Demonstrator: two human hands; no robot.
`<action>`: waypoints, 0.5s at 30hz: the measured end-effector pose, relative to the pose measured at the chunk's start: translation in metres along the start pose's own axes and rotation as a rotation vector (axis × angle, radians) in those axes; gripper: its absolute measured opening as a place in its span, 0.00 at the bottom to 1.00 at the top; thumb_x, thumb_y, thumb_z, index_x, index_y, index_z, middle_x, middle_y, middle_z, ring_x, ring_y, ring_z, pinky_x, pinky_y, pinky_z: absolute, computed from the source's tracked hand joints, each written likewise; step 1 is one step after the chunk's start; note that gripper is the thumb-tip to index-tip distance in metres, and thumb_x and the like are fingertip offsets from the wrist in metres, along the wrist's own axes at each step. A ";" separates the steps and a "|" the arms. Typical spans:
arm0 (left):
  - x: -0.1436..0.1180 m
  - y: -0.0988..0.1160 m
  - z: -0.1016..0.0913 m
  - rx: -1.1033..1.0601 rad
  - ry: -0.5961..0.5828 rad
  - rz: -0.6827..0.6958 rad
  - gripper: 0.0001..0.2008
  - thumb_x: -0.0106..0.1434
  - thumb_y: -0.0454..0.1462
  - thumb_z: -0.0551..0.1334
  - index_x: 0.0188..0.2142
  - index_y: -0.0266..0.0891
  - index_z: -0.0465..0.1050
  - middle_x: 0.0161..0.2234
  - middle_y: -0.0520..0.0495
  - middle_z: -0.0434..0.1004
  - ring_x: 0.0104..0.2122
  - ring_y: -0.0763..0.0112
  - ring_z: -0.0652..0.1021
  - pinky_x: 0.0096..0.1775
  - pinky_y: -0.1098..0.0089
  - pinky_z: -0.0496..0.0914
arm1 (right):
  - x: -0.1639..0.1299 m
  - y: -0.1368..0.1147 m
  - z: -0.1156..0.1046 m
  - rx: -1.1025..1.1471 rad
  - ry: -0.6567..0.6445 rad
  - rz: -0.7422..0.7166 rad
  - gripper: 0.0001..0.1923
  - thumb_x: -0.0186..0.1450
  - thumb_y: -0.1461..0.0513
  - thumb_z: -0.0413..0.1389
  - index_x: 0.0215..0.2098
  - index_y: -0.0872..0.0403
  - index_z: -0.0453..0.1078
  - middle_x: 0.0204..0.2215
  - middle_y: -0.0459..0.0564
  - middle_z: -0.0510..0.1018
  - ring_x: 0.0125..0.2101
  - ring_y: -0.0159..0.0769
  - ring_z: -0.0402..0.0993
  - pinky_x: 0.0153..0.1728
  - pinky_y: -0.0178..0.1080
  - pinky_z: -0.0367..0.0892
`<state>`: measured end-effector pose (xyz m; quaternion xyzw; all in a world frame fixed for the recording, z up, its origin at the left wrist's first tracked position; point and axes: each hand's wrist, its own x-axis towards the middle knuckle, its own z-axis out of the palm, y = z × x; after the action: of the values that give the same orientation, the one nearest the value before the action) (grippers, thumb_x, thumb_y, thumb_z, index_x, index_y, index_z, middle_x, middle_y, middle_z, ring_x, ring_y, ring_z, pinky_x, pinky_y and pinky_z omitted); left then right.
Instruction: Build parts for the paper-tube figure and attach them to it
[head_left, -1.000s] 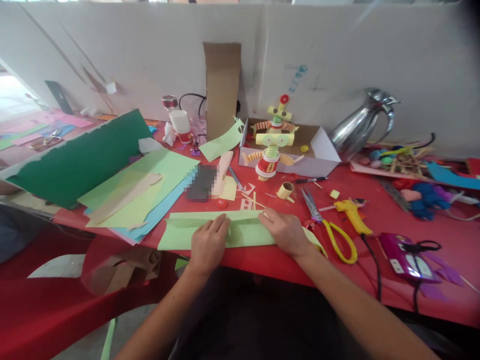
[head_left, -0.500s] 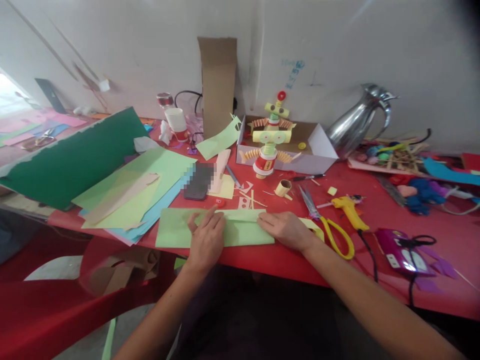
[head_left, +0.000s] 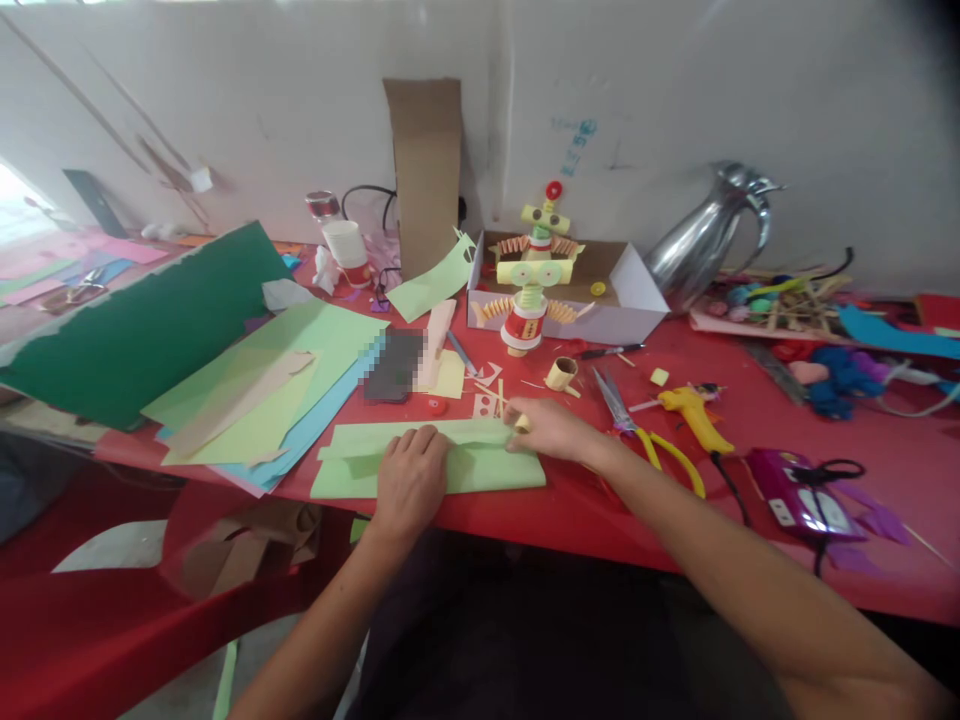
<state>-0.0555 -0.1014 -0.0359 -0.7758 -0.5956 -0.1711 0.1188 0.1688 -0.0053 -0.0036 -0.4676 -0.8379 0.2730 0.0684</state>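
Note:
A folded light green paper [head_left: 487, 475] lies along the table's front edge, its far flap raised a little. My left hand [head_left: 411, 480] presses down on its middle, fingers bent over the fold and fingertips partly hidden. My right hand [head_left: 551, 430] is closed at the paper's right end, with a small yellow paper roll [head_left: 523, 424] in its fingers. Just beyond stands a short tan paper tube [head_left: 561, 374]. To the right lie scissors [head_left: 651, 440] with yellow handles, partly behind my right forearm.
Two paper-cup figures [head_left: 523, 318] stand by a white box [head_left: 637, 310]. A yellow glue gun [head_left: 697, 418], a purple device [head_left: 802, 495] and a steel jug [head_left: 709, 235] are on the right. Coloured sheets [head_left: 330, 330], a dark phone [head_left: 394, 368] and a green board [head_left: 150, 310] lie left.
My right hand has lifted off the fold and now holds the yellow roll. The green paper's flap has sprung up. My left hand stays on the paper, its fingers more bent.

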 end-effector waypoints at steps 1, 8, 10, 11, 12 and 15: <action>0.001 0.000 0.001 -0.018 -0.012 -0.026 0.07 0.67 0.33 0.56 0.37 0.40 0.74 0.40 0.42 0.78 0.39 0.58 0.75 0.40 0.60 0.66 | 0.002 0.001 -0.001 0.003 -0.022 0.004 0.12 0.54 0.62 0.67 0.37 0.51 0.75 0.35 0.46 0.81 0.35 0.37 0.76 0.30 0.32 0.62; 0.006 -0.004 0.002 -0.059 -0.019 -0.028 0.09 0.68 0.35 0.57 0.43 0.41 0.75 0.41 0.41 0.75 0.40 0.58 0.74 0.40 0.61 0.67 | -0.003 0.001 -0.009 -0.027 -0.047 -0.054 0.06 0.55 0.65 0.65 0.32 0.52 0.76 0.31 0.44 0.81 0.34 0.36 0.76 0.30 0.32 0.61; 0.004 -0.005 0.000 -0.047 0.028 0.005 0.08 0.67 0.35 0.57 0.38 0.41 0.76 0.39 0.41 0.76 0.39 0.57 0.73 0.40 0.60 0.66 | -0.011 0.002 -0.008 -0.044 -0.021 -0.095 0.05 0.58 0.66 0.63 0.34 0.52 0.76 0.33 0.45 0.81 0.35 0.35 0.76 0.32 0.33 0.61; 0.003 -0.005 -0.002 -0.046 0.057 0.016 0.08 0.67 0.35 0.58 0.37 0.42 0.77 0.39 0.41 0.77 0.39 0.57 0.73 0.40 0.59 0.65 | -0.016 0.002 -0.007 -0.050 -0.007 -0.112 0.05 0.60 0.66 0.62 0.35 0.52 0.76 0.35 0.45 0.81 0.37 0.36 0.76 0.33 0.33 0.61; 0.001 -0.005 -0.004 -0.046 0.085 0.031 0.08 0.67 0.35 0.58 0.37 0.42 0.77 0.40 0.42 0.78 0.41 0.57 0.73 0.41 0.58 0.64 | -0.021 0.003 -0.006 -0.068 0.008 -0.138 0.06 0.62 0.67 0.60 0.36 0.52 0.76 0.37 0.46 0.81 0.38 0.36 0.75 0.34 0.33 0.60; -0.004 -0.007 -0.010 -0.045 0.115 0.109 0.08 0.67 0.33 0.57 0.39 0.43 0.76 0.39 0.44 0.80 0.43 0.59 0.74 0.43 0.57 0.62 | -0.038 0.005 -0.001 -0.281 0.080 -0.294 0.11 0.66 0.70 0.53 0.41 0.52 0.75 0.41 0.49 0.80 0.37 0.35 0.73 0.30 0.34 0.55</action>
<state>-0.0645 -0.1067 -0.0288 -0.7983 -0.5409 -0.2218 0.1445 0.1936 -0.0337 -0.0002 -0.3556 -0.9237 0.1218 0.0746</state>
